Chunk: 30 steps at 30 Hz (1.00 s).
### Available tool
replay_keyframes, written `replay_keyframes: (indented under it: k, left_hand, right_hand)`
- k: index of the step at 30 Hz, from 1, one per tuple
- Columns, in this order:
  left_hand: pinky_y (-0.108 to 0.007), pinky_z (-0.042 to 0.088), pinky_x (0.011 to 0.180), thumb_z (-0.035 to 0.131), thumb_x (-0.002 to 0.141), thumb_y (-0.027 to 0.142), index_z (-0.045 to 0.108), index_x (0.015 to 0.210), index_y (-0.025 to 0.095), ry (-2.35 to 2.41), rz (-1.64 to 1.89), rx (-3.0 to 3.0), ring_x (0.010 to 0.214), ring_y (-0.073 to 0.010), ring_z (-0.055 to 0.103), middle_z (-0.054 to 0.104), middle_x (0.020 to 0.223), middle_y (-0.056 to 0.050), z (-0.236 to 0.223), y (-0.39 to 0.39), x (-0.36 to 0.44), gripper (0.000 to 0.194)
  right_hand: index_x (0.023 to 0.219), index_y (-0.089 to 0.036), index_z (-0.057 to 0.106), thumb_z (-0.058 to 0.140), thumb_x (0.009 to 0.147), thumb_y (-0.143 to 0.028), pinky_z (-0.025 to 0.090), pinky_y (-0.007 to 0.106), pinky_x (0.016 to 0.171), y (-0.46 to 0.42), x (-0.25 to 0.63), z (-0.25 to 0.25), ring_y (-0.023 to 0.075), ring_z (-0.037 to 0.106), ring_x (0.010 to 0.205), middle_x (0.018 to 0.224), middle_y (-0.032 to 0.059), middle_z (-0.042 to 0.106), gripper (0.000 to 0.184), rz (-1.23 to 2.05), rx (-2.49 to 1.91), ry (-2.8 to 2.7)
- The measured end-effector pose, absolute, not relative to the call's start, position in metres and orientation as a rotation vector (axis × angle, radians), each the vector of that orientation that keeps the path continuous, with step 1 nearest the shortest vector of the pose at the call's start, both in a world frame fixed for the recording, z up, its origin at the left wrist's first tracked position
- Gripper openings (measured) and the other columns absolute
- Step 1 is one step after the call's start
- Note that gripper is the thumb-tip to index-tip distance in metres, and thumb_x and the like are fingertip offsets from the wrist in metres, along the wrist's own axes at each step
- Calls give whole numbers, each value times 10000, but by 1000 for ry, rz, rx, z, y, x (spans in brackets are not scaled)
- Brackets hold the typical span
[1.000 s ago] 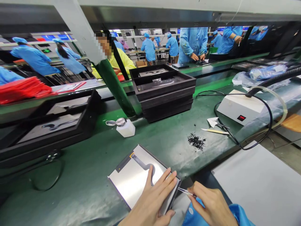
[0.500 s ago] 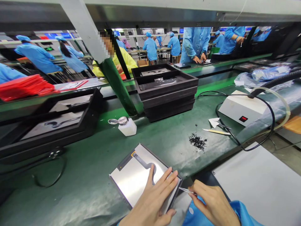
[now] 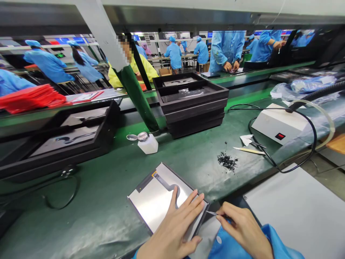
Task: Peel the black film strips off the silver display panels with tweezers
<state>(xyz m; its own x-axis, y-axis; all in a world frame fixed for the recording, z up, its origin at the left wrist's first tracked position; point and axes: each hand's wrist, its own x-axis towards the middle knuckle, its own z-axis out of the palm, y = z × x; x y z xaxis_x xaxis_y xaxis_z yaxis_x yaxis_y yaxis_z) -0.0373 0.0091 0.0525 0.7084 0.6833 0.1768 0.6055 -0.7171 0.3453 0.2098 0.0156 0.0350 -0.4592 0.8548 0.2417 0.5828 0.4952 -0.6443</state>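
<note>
A flat display panel with a silvery back, dark edges and a curved grey ribbon cable lies at an angle near the bench's front edge. My left hand rests flat on its right part, fingers spread, covering some of the surface. Between the thumb and fingers of my right hand is a pair of metal tweezers. Their tips are at the panel's right edge; whether they grip anything there is too small to tell.
Black scraps lie beyond my right hand, near a yellow-handled knife. A white dispenser bottle with its lid up stands behind the panel. Stacked black trays, another tray and a white machine box stand around. Co-workers sit and stand beyond.
The tweezers' arms, slightly apart before, now look closer together, and their tips have risen a little along the panel's edge. My left hand stays on the panel; the view has shifted slightly.
</note>
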Motion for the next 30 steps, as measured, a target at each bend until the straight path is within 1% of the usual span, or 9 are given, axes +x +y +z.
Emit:
replay_keyframes:
  k: [3,8,13,20,24,30]
  left_hand:
    - [-726,-7,1135,599,916,194,108,1593,207,1017,446,2641,1461,-334,307,394,1553,-145,53,10,-37,836]
    - [-712,-66,1131,587,898,168,97,1588,201,1009,457,2635,1477,-310,274,384,1559,-142,52,10,-37,847]
    - [-713,-70,1133,598,888,178,140,1577,188,1009,479,2637,1473,-315,287,400,1552,-146,49,10,-37,827]
    - [-648,-156,1142,638,862,191,195,1549,169,998,488,2659,1481,-288,279,414,1545,-145,47,12,-38,818]
    - [-654,-142,1146,623,845,162,211,1548,161,1003,507,2668,1479,-290,283,424,1539,-144,46,12,-38,815]
    - [-672,-118,1144,612,864,183,225,1553,161,1005,503,2679,1475,-299,291,430,1534,-146,47,12,-38,790]
  right_hand:
    - [819,-228,605,363,1062,-442,449,209,525,17,212,35,114,647,576,707,-30,665,404,735,-1200,-2151]
    - [857,-222,616,359,1067,-420,438,215,524,18,214,40,115,651,579,718,-22,663,387,619,-1121,-2236]
    - [880,-224,610,363,1073,-370,441,215,565,19,216,39,119,666,624,731,-21,658,345,602,-1085,-2272]
    - [894,-221,601,369,1071,-356,444,219,589,20,217,39,127,673,646,752,-12,663,321,617,-1076,-2308]
    - [886,-223,592,346,1078,-348,425,225,571,21,217,41,126,657,625,738,-13,648,336,563,-1064,-2345]
    - [891,-221,583,308,1086,-326,403,240,563,25,218,40,133,642,619,728,-8,635,353,454,-1028,-2411]
